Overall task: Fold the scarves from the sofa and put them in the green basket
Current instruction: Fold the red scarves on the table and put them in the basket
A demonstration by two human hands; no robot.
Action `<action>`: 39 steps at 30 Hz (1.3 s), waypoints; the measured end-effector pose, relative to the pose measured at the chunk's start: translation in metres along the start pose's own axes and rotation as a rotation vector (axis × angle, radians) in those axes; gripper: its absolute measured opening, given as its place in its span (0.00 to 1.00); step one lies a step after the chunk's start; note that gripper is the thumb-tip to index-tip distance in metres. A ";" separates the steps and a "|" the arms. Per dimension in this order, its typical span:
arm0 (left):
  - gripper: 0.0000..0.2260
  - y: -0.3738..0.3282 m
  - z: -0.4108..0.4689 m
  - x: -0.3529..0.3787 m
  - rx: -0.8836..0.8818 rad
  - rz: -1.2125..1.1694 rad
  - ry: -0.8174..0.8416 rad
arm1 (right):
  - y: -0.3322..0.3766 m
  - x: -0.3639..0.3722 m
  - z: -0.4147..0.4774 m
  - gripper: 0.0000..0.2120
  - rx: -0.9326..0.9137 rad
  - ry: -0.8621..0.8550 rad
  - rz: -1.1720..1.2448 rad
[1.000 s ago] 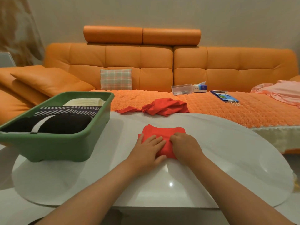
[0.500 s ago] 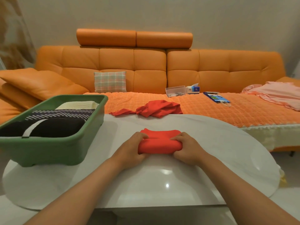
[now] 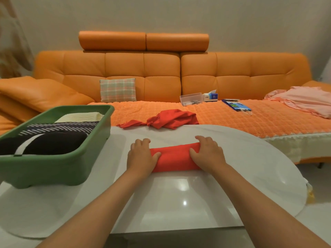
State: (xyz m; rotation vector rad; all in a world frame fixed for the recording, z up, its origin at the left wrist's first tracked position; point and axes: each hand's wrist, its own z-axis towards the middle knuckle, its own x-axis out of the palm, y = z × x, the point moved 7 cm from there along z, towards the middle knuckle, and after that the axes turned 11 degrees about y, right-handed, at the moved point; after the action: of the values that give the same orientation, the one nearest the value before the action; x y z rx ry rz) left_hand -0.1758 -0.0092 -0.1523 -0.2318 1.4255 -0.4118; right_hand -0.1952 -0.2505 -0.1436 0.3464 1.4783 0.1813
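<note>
Scarf [image 3: 174, 160], folded, lies mid-frame on the table [image 3: 241, 158]; left hand [image 3: 141, 156] and right hand [image 3: 207, 154] each clasp an end (thumbs in front). Lifted loosely toward the basket [image 3: 53, 169] at left, it could unfold.

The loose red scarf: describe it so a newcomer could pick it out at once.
Find the long orange sofa; on its seat cover, just beyond the white table, lies the loose red scarf. Unlike the folded red scarf on the table, it is crumpled, one tail trailing left.
</note>
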 end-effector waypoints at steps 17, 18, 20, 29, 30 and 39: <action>0.25 -0.031 0.006 0.039 0.397 0.080 0.275 | 0.019 0.026 0.003 0.19 -0.398 0.198 0.028; 0.25 -0.025 0.007 0.039 0.377 0.059 0.298 | 0.017 0.026 0.003 0.19 -0.384 0.219 0.044; 0.22 -0.012 0.008 0.036 0.325 0.015 0.338 | 0.013 0.025 0.001 0.20 -0.364 0.255 0.055; 0.24 -0.047 -0.003 0.014 0.442 0.283 0.312 | 0.027 0.023 -0.011 0.39 -0.428 0.362 -0.028; 0.27 -0.048 -0.006 0.017 0.449 0.235 0.382 | 0.027 0.023 -0.012 0.39 -0.429 0.381 -0.044; 0.23 -0.011 -0.006 0.009 0.345 0.213 0.409 | 0.034 0.027 -0.018 0.36 -0.400 0.317 -0.215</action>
State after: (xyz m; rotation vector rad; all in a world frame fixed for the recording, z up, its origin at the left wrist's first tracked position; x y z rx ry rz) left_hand -0.1824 -0.0221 -0.1566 0.2981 1.7275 -0.5408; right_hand -0.2074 -0.2076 -0.1588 -0.1737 1.7343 0.3643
